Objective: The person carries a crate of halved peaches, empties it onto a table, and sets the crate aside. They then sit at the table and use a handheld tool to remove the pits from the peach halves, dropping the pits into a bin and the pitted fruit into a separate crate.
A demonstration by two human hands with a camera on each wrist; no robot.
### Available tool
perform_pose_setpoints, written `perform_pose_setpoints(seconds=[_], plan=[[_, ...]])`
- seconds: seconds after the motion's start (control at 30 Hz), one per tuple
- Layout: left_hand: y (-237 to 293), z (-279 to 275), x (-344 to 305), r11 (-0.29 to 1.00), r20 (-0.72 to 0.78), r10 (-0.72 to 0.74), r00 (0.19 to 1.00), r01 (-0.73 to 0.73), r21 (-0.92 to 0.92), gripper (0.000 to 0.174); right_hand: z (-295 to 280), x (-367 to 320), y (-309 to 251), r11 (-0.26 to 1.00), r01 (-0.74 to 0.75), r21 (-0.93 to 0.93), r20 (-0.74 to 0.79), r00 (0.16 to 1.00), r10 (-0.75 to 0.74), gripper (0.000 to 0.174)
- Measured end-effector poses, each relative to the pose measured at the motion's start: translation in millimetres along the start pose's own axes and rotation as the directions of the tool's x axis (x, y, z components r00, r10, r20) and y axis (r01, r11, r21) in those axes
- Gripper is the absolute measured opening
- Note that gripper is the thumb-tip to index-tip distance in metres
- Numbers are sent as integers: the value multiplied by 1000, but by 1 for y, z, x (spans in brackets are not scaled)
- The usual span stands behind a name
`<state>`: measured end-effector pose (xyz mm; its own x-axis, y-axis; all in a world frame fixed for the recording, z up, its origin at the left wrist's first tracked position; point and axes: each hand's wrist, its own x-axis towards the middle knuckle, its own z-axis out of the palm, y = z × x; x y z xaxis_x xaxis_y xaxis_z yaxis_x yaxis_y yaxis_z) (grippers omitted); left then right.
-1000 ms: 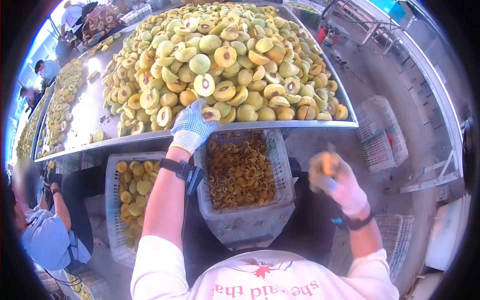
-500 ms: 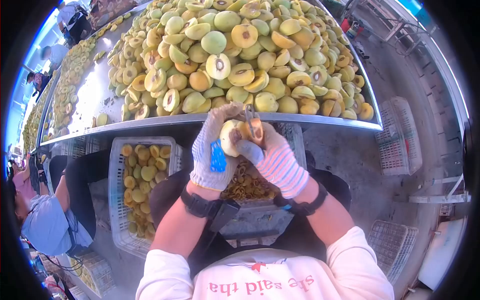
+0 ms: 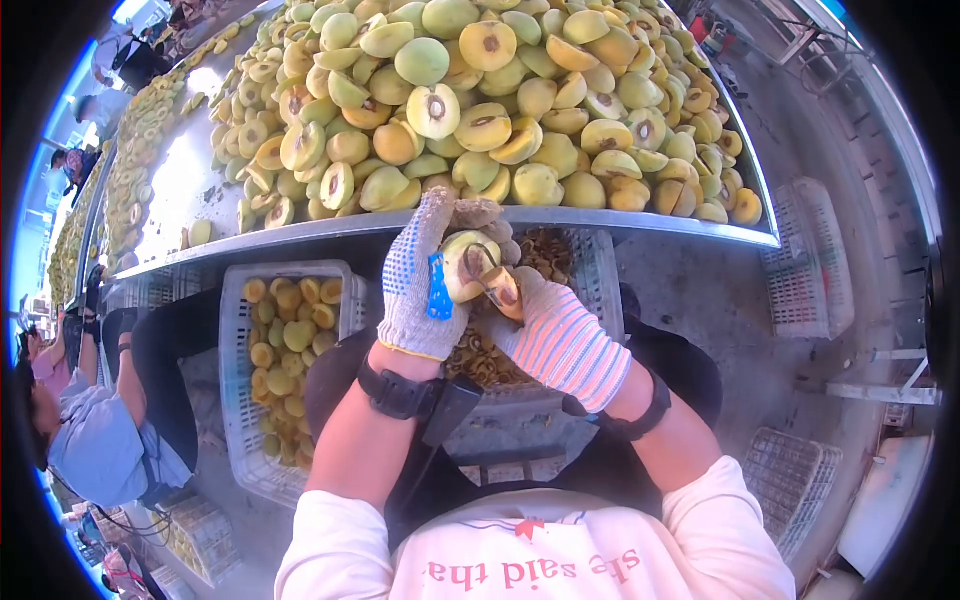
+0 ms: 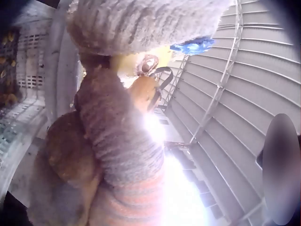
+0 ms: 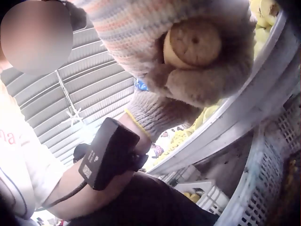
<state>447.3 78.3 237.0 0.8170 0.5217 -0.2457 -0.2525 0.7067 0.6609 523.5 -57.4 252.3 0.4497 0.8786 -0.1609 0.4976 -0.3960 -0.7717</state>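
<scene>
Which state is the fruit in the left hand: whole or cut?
Cut: in the head view, the fruit shows a pale face around a brown centre.

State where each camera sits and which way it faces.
Head: head-worn, facing forward and down at left hand, right hand and fruit pile; forearms and shirt show.
Left wrist: worn there, aimed past both hands toward the roof.
Right wrist: worn there, angled up past both hands; left forearm, shirt show.
Wrist views share the roof.
</scene>
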Motion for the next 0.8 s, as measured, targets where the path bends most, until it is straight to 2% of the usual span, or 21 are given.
perform_pose_setpoints(seconds=[0.07, 0.17, 0.2, 0.27, 0.3, 0.37, 0.4, 0.43, 0.47, 0.53, 0.57, 0.6, 0.63, 0.67, 0.7, 0.73, 0.8], plan=[[0, 0, 0, 999, -21, -46, 999, 46, -13, 44, 3, 1, 7, 999, -24, 30, 52, 998, 23, 40], [3, 3, 1, 997, -80, -71, 994, 73, 30, 42, 10, 0, 11, 995, -26, 100, 22, 999, 24, 39], [4, 5, 1, 996, -105, -69, 992, 75, 55, 42, 10, 2, 9, 997, -63, 40, 51, 997, 61, 39], [6, 5, 0, 979, -53, -24, 998, 34, 203, 41, 9, 5, 6, 987, -136, -82, 103, 984, 144, 38], [7, 6, 0, 961, -23, -5, 1000, 11, 277, 40, 12, 4, 9, 994, -106, -10, 98, 989, 107, 38], [11, 11, -2, 973, -50, -40, 998, 50, 227, 40, 22, 2, 19, 989, -47, 137, 77, 996, 37, 38], [11, 13, -2, 978, -64, -58, 996, 70, 199, 40, 19, 1, 17, 972, -68, 226, 93, 994, 48, 38], [7, 6, 0, 808, 37, 270, 962, -248, 535, 39, 13, 1, 12, 946, -87, 311, 108, 993, 55, 38], [1, -6, 5, 439, 243, 514, 823, -495, 750, 38, 8, 1, 9, 914, -104, 391, 123, 991, 60, 38], [-2, -6, 5, 122, 447, 583, 678, -617, 777, 34, 19, 6, 18, 896, 71, 439, 17, 996, -87, 34], [-2, -5, 1, 278, 400, 537, 743, -604, 747, 31, 23, 8, 21, 874, 158, 459, -39, 987, -158, 31], [0, -1, -4, 427, 358, 477, 803, -567, 704, 29, 17, 5, 16, 789, -54, 612, 136, 990, -37, 29], [2, 2, -9, 567, 318, 405, 857, -509, 648, 26, 6, 0, 8, 653, -278, 705, 327, 944, 49, 27], [7, 7, -10, 669, 236, 295, 926, -376, 641, 26, -1, -5, 3, 479, -495, 725, 519, 850, 94, 25], [15, 13, -5, 751, 161, 175, 971, -238, 616, 26, -1, -7, 2, 460, -497, 736, 522, 849, 84, 20], [18, 16, -3, 812, 93, 47, 995, -92, 577, 26, -3, -8, 1, 443, -496, 747, 519, 851, 78, 20], [10, 10, 0, 657, 222, 244, 944, -329, 678, 28, -8, -8, 0, 407, -488, 772, 507, 859, 68, 19]])
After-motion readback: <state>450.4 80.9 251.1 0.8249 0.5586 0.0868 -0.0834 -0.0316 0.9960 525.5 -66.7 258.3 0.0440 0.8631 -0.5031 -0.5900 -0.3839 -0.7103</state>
